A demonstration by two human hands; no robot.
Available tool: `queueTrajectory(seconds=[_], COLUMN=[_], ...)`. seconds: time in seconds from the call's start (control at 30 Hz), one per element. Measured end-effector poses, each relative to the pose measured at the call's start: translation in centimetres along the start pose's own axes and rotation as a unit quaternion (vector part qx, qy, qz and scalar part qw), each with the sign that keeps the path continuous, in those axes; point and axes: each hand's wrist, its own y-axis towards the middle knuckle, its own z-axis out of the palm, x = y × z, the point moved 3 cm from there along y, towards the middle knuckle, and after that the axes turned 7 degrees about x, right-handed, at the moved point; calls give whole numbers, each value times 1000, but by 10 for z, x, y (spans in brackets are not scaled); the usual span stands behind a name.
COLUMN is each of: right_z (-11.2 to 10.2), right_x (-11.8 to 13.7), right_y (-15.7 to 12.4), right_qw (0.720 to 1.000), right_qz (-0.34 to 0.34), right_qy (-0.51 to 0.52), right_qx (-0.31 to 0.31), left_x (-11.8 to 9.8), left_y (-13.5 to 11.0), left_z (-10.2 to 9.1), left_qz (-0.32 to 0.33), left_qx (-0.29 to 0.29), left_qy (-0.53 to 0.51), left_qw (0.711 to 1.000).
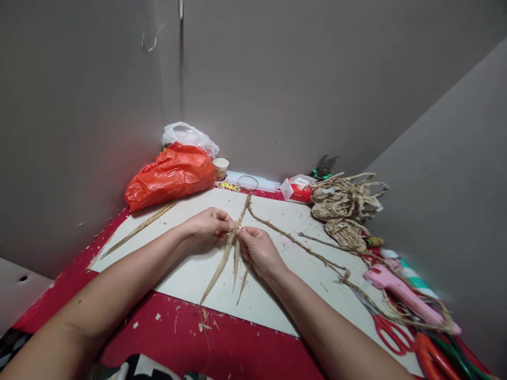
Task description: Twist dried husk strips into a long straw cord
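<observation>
My left hand is closed in a pinch at a braid of dry plant fibre, near where its loose ends spread out. From the right, my right hand pinches the same spot, its fingertips almost meeting the left ones. Below the fingers fan several pale dry leaf strips, the widest pointing down and left. A twisted fibre cord runs from the top of the braid to the right across the white board. Just what lies between the fingertips is partly hidden.
An orange plastic bag, a paper cup and a tissue pack stand at the back. Bundled woven fibre pieces lie right, with a pink glue gun and red-handled scissors nearer. A long dry leaf rests left.
</observation>
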Motion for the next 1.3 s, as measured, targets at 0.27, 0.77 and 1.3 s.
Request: queueTrajectory(seconds=[0.27,0.77,1.3], right_z=[-1,-10,-21], right_x=[0,5,17], right_y=[0,0,2], right_qw=[999,992,978], right_qz=[26,86,124], right_qy=[-39,16,38], right_qx=[-1,91,162], left_x=[-79,-86,22], left_y=[-43,-72,20], left_z=[-44,-89,11], left_qz=[150,-27,65], left_qx=[-154,-350,-30], left_qy=[-127,425,114], left_qw=[968,835,991])
